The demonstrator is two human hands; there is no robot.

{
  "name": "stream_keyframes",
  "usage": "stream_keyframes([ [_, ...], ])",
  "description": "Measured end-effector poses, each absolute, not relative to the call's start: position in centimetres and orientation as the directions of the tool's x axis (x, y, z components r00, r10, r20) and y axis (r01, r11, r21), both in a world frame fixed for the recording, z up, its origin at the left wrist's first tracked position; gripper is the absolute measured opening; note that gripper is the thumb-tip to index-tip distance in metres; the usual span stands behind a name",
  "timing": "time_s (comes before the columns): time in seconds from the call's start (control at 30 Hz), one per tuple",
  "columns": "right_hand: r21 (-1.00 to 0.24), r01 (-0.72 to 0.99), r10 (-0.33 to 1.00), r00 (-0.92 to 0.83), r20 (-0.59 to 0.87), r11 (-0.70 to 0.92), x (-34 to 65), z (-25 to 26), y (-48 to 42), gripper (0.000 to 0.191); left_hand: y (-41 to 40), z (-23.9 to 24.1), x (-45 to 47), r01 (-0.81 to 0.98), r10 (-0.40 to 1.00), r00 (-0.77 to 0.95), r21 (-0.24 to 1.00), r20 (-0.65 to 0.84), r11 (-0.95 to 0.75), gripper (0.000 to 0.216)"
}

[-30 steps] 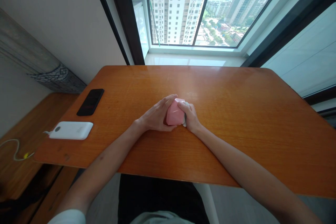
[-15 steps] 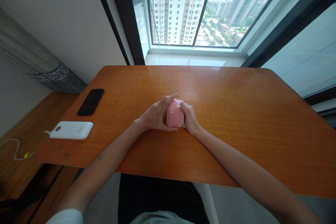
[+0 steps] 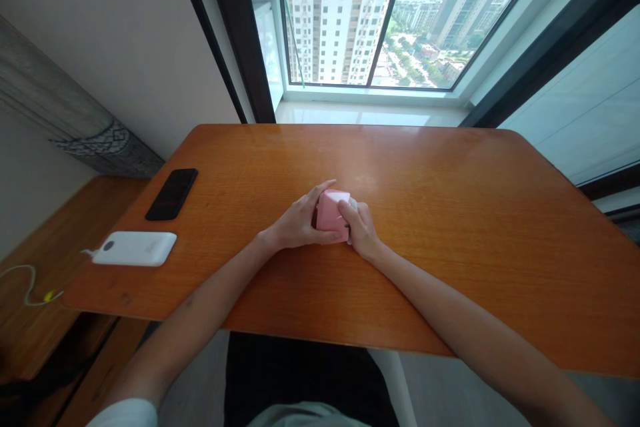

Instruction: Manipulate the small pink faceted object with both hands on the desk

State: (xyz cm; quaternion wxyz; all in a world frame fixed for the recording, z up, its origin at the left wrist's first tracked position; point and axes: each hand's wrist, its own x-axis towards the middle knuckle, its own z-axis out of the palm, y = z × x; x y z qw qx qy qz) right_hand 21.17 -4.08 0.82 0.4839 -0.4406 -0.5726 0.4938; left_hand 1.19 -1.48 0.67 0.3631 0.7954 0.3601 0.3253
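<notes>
Left hand (image 3: pixel 299 218) cups the pink object (image 3: pixel 329 212), fingers half-curled; right hand (image 3: pixel 364 231) clamps its edge; probably light, stiff, slick; hold opposite sides.

A room, most likely in a home, high up in a building: the window (image 3: pixel 386 23) looks out on tall blocks (image 3: pixel 330 20) and down on treetops (image 3: pixel 403 60). A grey curtain (image 3: pixel 100 140) with a patterned band hangs by a plain pale wall (image 3: pixel 125 27). A glossy wooden bench (image 3: pixel 475 213) stands before the white sill (image 3: pixel 350 113), a phone (image 3: pixel 171 194) and a white device (image 3: pixel 135 249) lying at its left
</notes>
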Motion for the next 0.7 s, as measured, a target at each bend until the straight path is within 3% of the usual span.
stream_keyframes([
  [0.13, -0.998, -0.022, 0.989, -0.138, 0.058, 0.056, 21.13, 0.9, -4.01, 0.068, -1.5, 0.5, 0.92, 0.33, 0.779, 0.556, 0.784, 0.289, -0.526, 0.129],
  [0.3, -0.997, -0.068, 0.99, -0.133, 0.036, 0.027, 21.05, 1.0, -3.72, 0.067, -1.17, 0.51, 0.35, 0.329, 0.674, 0.622, 0.648, 0.398, -0.687, 0.145],
  [0.47, -0.997, -0.066, 0.993, -0.111, 0.034, 0.026, 20.99, 1.33, -3.47, 0.065, -1.02, 0.1, 0.62, 0.311, 0.582, 0.657, 0.53, 0.48, -0.789, 0.133],
  [0.7, -0.997, -0.066, 0.995, -0.097, 0.038, 0.032, 20.88, 1.57, -3.54, 0.064, -1.42, 0.16, 1.29, 0.253, 0.581, 0.635, 0.574, 0.509, -0.779, 0.127],
])
